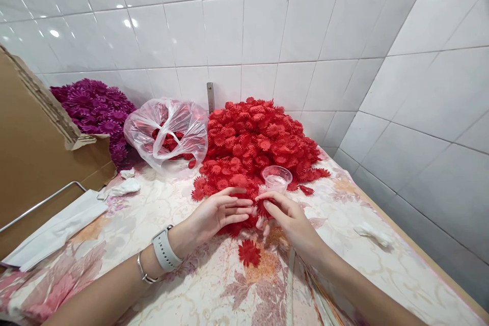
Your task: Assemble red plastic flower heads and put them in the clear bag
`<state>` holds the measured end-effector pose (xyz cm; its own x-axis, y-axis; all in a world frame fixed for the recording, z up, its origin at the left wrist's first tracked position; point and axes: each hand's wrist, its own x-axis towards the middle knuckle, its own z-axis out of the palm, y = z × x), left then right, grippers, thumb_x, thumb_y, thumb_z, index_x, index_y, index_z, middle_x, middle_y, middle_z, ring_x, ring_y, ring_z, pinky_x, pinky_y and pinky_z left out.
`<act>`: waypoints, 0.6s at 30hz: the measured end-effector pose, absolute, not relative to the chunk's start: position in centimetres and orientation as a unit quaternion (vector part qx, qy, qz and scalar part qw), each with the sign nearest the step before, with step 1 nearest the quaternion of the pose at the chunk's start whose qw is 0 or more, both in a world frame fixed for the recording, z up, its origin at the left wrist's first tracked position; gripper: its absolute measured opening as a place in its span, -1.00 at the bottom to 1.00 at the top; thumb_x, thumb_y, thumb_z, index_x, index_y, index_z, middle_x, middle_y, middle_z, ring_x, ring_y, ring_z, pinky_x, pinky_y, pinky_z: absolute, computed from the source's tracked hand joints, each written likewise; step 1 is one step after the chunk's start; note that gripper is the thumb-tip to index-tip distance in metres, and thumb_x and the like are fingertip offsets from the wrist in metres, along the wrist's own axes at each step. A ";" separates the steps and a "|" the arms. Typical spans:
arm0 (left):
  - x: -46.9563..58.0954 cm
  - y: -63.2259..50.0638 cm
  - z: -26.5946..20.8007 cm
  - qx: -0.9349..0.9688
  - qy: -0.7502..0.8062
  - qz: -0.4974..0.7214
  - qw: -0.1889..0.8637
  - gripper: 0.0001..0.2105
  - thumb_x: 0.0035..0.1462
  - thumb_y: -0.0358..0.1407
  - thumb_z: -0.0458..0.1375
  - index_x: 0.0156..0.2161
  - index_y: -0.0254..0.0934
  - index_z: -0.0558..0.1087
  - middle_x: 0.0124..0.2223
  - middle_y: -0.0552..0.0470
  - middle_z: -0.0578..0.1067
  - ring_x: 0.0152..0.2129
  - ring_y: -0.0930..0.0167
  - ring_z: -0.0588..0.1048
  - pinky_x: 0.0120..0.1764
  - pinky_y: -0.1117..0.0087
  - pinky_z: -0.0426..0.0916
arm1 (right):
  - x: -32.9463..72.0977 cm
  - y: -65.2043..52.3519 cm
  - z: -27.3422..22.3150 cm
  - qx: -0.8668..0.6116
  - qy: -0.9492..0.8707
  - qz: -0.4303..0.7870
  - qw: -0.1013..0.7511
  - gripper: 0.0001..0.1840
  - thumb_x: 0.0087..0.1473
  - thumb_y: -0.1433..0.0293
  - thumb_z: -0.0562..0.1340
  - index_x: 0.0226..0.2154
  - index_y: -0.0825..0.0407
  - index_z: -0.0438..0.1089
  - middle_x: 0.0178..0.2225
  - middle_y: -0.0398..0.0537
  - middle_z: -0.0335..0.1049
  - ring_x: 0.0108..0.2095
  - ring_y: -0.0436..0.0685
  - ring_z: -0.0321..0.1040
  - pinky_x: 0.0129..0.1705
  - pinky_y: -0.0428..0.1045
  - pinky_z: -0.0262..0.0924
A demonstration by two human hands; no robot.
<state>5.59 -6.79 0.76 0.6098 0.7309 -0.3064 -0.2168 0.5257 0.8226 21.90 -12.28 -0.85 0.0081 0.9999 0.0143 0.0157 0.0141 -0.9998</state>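
My left hand [227, 210] is held over the front of a heap of red fabric flowers [255, 135], its fingers stretched out and slightly apart, with nothing visible in them. Facing it, my right hand [286, 214] has its thumb and forefinger bent close together at a red fabric flower [262, 209]; the exact contact is partly hidden by the fingers. One loose red flower [249, 253] lies flat on the cloth below both hands. Just beyond the right hand, a small clear plastic cup [277, 179] stands against the heap.
A clear plastic bag [168, 135] with red flowers inside sits left of the heap, before a pile of purple flowers [93, 107]. A cardboard box [46, 137] stands at the left. Thin strips or stems [323, 298] lie at the front. Crumpled tissue [374, 236] rests at the right.
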 end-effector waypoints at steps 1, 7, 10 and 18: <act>5.6 -6.7 0.8 0.385 0.328 0.289 0.813 -0.82 0.00 -0.39 0.08 -0.22 -0.34 0.33 -0.25 -0.11 0.51 -0.35 0.39 0.51 -0.18 0.36 0.33 | 21.9 -12.3 -0.9 -0.502 -0.507 0.491 0.500 -0.77 -0.03 0.22 0.11 -0.34 0.03 0.26 -0.59 -0.20 0.33 -0.66 -0.01 0.31 -0.61 -0.09 0.24; 5.5 -6.4 0.4 0.437 0.362 0.273 0.777 -0.71 0.05 -0.12 0.02 -0.39 -0.35 0.41 -0.38 -0.04 0.47 -0.50 0.47 0.46 -0.47 0.50 0.31 | 22.0 -12.0 -1.5 -0.524 -0.493 0.474 0.508 -0.84 -0.05 0.28 0.10 -0.41 0.01 0.26 -0.62 -0.22 0.30 -0.67 0.00 0.28 -0.63 -0.08 0.21; 5.2 -6.4 0.6 0.604 0.392 0.305 0.623 -0.78 0.01 -0.16 0.09 -0.43 -0.31 0.39 -0.49 0.07 0.42 -0.63 0.53 0.34 -0.59 0.53 0.18 | 22.1 -11.8 -1.6 -0.526 -0.487 0.457 0.526 -0.89 -0.07 0.32 0.10 -0.46 0.01 0.26 -0.58 -0.22 0.28 -0.65 0.00 0.29 -0.64 -0.09 0.19; 6.1 -1.9 2.9 0.863 0.340 0.315 0.202 -0.90 -0.04 -0.30 0.12 -0.42 -0.23 0.48 -0.22 -0.02 0.48 -0.21 0.29 0.35 -0.08 0.30 0.13 | 22.0 -11.7 -1.9 -0.521 -0.509 0.457 0.510 -0.91 -0.04 0.35 0.05 -0.48 0.01 0.21 -0.63 -0.22 0.26 -0.68 0.00 0.26 -0.67 -0.10 0.14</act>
